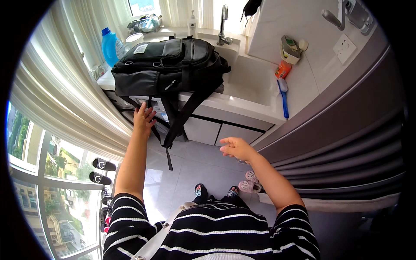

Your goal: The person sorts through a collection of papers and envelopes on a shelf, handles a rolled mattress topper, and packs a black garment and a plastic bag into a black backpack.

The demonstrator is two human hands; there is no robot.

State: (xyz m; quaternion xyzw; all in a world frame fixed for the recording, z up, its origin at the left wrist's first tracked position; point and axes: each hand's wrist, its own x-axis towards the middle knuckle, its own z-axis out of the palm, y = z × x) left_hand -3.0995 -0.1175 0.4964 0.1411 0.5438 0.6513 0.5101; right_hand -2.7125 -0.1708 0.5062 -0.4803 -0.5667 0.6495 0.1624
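Observation:
A large black backpack (173, 65) lies on the counter, its right end reaching over the edge of the white sink (251, 82). Its straps (182, 117) dangle down in front of the cabinet. My left hand (144, 119) is just below the backpack's near left side, next to a thin hanging strap, with fingers spread. Whether it touches that strap I cannot tell. Out in front of the cabinet doors, over the floor, my right hand (236, 148) holds nothing; its fingers are loosely bent and apart.
Behind the backpack stand a blue detergent bottle (112, 47), a pump bottle (192, 25) and a tap (222, 26). A blue-handled brush (283, 97) lies on the sink's right rim. Pink shoes (250, 183) and black slippers (103, 164) are on the floor. Curtains (71, 86) hang at left.

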